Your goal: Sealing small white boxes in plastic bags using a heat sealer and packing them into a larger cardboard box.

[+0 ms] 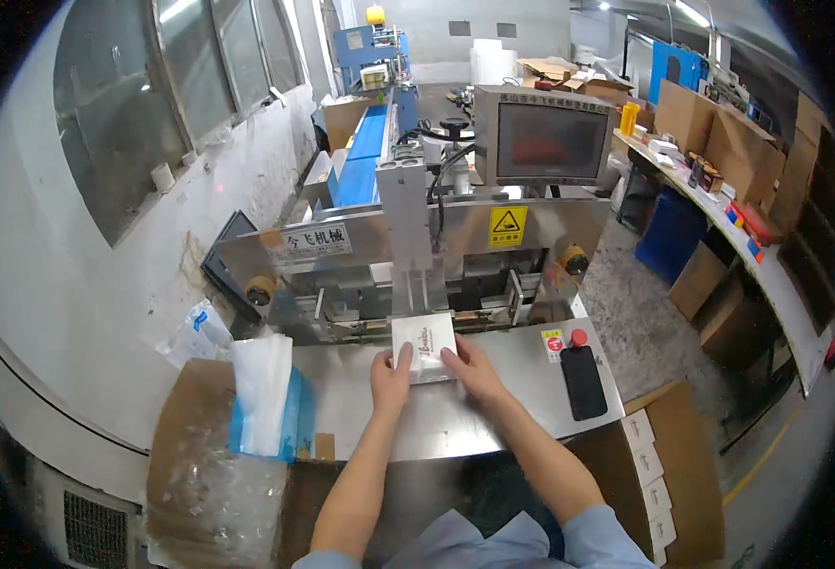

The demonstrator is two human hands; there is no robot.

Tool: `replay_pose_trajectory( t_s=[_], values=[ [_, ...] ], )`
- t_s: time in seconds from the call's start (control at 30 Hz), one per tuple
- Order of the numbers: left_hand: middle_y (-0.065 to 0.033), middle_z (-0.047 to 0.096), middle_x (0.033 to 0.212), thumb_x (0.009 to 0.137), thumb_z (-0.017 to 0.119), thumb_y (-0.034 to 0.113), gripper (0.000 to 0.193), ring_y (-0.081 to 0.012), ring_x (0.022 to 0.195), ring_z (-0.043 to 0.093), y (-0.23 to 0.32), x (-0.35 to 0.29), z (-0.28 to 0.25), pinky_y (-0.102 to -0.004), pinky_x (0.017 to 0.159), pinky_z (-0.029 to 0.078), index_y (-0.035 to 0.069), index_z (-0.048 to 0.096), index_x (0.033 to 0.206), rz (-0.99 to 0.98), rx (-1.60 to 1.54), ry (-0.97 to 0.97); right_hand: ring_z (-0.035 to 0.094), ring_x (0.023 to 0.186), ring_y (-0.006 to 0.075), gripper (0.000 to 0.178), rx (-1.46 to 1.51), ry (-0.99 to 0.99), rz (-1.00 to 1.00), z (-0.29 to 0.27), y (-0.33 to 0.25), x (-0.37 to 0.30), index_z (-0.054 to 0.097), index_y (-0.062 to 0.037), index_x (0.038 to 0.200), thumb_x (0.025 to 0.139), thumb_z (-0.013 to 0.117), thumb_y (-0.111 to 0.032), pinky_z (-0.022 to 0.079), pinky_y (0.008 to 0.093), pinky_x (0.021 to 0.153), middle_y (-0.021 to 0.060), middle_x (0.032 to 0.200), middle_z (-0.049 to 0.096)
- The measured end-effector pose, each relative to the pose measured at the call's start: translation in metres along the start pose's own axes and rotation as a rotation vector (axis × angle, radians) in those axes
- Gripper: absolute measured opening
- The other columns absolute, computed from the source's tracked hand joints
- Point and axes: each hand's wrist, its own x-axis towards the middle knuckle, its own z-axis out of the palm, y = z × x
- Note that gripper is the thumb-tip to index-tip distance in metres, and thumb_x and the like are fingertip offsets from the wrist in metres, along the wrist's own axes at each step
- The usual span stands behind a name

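Note:
Both of my hands grip a small white box (424,341) with dark print on its top, just above the steel tabletop (436,422). My left hand (391,379) is closed on the box's left side. On the right side, my right hand (476,372) clasps it with the thumb over the near right edge. The far edge of the box is right at the opening of a steel packing machine (555,223), below its upright metal column (408,228). The undersides of my fingers are hidden.
A black phone (584,384) and a red push button (579,338) are at the tabletop's right. A carton (688,455) holds several white boxes (647,465). At left, a blue box (298,417) holds white plastic bags (262,394), beside a carton of clear film (213,503). A screen (550,140) tops the machine.

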Motion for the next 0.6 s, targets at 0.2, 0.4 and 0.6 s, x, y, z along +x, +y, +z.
replay_pose_trajectory(
  t_s=[0.2,0.4,0.6],
  values=[
    [-0.0113,0.062,0.100,0.076,0.082,0.020,0.052,-0.0182,0.096,0.060,0.024,-0.043,-0.022,-0.0312,0.082,0.049,-0.002,0.053,0.112,-0.018,-0.137,-0.070,0.045,0.133,0.0256,0.077,-0.055,-0.115,0.109,-0.027,-0.035,-0.049,0.032,0.0006,0.148,0.089,0.071,-0.029,0.034,0.0344,0.111,0.0179,0.146,0.044],
    [-0.0083,0.061,0.105,0.075,0.082,0.009,0.047,-0.0188,0.096,0.061,0.050,-0.085,-0.015,-0.0322,0.085,0.051,0.003,0.053,0.112,0.119,-0.095,-0.617,0.054,0.118,0.0251,0.096,-0.057,-0.488,0.009,-0.076,-0.055,-0.090,0.029,0.0055,0.147,0.075,0.083,-0.027,0.039,0.0333,0.104,0.0184,0.137,0.050],
    [-0.0079,0.060,0.092,0.089,0.068,0.030,0.033,-0.0194,0.087,0.062,-0.055,0.053,0.008,-0.0318,0.080,0.052,0.005,0.058,0.107,0.371,-0.195,-0.107,0.057,0.111,0.0173,0.071,-0.068,-0.068,0.185,-0.127,-0.068,-0.155,0.046,0.0047,0.133,0.076,0.082,-0.019,0.045,0.0335,0.098,0.0131,0.120,0.062]
  ],
)
